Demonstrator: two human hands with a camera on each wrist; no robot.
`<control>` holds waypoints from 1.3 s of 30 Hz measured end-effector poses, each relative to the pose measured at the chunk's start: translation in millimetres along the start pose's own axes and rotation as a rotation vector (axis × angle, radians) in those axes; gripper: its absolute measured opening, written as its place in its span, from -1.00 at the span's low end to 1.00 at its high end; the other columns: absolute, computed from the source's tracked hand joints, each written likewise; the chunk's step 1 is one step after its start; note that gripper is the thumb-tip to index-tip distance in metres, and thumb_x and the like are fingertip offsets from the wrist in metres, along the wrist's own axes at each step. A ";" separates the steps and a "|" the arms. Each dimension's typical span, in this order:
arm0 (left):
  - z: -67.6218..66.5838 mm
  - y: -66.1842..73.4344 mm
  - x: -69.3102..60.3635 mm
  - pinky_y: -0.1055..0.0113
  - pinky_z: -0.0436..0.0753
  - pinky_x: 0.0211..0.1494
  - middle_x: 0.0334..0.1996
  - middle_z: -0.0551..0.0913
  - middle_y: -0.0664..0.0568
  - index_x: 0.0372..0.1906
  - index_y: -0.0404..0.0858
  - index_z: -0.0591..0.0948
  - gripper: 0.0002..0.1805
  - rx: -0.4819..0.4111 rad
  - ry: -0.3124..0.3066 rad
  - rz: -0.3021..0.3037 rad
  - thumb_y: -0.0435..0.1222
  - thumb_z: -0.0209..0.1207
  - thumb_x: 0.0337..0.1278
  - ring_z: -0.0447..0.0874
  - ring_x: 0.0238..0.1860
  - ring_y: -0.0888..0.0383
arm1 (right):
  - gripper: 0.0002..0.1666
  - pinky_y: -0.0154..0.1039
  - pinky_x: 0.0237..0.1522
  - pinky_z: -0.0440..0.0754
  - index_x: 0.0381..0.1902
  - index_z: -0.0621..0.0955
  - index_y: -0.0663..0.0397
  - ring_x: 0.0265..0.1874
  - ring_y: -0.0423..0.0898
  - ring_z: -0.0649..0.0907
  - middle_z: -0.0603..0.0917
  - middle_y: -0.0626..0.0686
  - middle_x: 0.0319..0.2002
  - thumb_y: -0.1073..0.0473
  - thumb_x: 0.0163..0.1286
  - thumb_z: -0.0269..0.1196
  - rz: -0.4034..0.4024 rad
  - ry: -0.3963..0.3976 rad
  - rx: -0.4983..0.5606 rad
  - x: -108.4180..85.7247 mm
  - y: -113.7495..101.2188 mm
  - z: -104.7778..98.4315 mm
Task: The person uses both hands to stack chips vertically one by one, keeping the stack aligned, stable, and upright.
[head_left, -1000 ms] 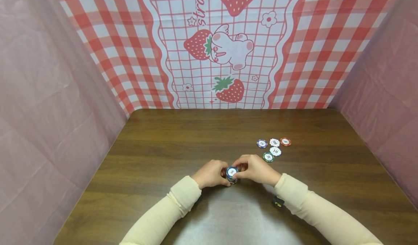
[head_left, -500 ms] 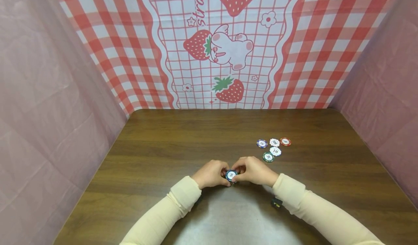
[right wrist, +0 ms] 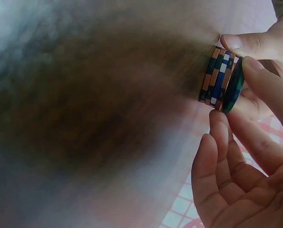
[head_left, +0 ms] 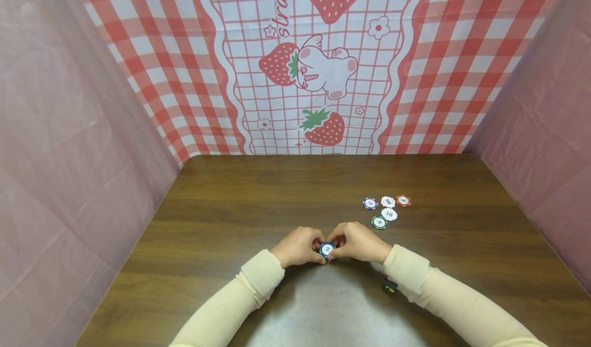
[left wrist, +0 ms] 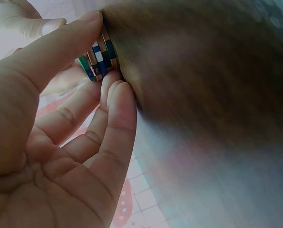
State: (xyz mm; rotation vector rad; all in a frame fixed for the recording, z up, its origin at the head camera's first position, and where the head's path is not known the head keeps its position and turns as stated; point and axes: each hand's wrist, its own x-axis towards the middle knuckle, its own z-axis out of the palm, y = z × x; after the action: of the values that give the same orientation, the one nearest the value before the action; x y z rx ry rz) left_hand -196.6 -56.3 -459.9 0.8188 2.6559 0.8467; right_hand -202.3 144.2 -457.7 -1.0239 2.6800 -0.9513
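Note:
A short stack of poker chips [right wrist: 215, 76] stands on the table, its edges striped in orange, dark, blue and white. My left hand [head_left: 299, 247] holds this stack from the left, thumb on the near side and fingers on the far side. From the right, my right hand [head_left: 361, 243] pinches a dark blue-green poker chip [head_left: 327, 250] between thumb and fingers. That chip [right wrist: 234, 85] lies on top of the stack, slightly tilted in the right wrist view. From the head, it covers most of the stack. The left wrist view shows the stack's striped edges [left wrist: 103, 56] between my fingers.
Several loose poker chips lie flat beyond my right hand: a blue one [head_left: 370, 203], a white one [head_left: 388, 201], a red one [head_left: 404, 200], a pale one [head_left: 389, 214] and a green one [head_left: 379, 222]. A checked strawberry cloth [head_left: 323, 70] hangs behind the wooden table [head_left: 258, 182].
My right hand has lowered the dark chip onto the stack, moving slightly toward me and left. The left hand has stayed in place around the stack.

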 end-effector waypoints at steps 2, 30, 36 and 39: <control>0.0 0.2 -0.3 0.55 0.48 -0.30 -0.46 0.67 0.13 -0.28 -0.19 0.69 -0.70 -0.004 -0.001 -0.005 -0.27 0.52 -0.21 0.47 -0.45 0.41 | -0.70 -0.45 -0.41 0.51 -0.32 0.75 0.01 -0.49 -0.36 0.53 0.65 -0.12 -0.46 0.07 -0.05 0.54 0.006 -0.005 -0.006 -0.2 -1.2 -0.1; -0.4 2.4 -1.2 0.53 0.50 -0.27 -0.43 0.68 0.16 -0.26 -0.18 0.67 -0.65 -0.011 -0.006 -0.032 -0.20 0.54 -0.23 0.50 -0.41 0.39 | -0.68 -0.44 -0.39 0.50 -0.31 0.72 0.01 -0.46 -0.27 0.56 0.66 -0.12 -0.44 0.09 -0.05 0.54 0.034 -0.015 -0.026 0.1 -5.0 -0.9; 0.2 1.6 -0.2 0.53 0.49 -0.29 -0.45 0.67 0.14 -0.27 -0.19 0.68 -0.65 0.011 0.004 -0.013 -0.21 0.54 -0.24 0.50 -0.43 0.39 | -0.62 -0.42 -0.36 0.56 -0.19 0.69 0.11 -0.42 -0.27 0.60 0.69 -0.05 -0.38 0.10 0.04 0.51 0.055 0.027 0.041 -1.5 1.0 -10.8; 0.3 1.6 -0.5 0.53 0.49 -0.28 -0.45 0.67 0.15 -0.27 -0.19 0.68 -0.65 0.014 0.002 -0.024 -0.22 0.54 -0.25 0.50 -0.43 0.38 | -0.57 -0.39 -0.34 0.58 -0.12 0.68 0.18 -0.41 -0.29 0.58 0.69 -0.02 -0.35 0.09 0.08 0.50 0.058 0.080 0.080 -3.2 4.8 -17.6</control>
State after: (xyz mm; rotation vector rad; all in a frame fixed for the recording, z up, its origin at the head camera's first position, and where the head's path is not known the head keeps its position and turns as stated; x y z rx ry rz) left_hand -195.4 -55.4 -459.2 0.7885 2.6710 0.8251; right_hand -208.2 158.0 -446.9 -0.9062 2.6945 -1.1013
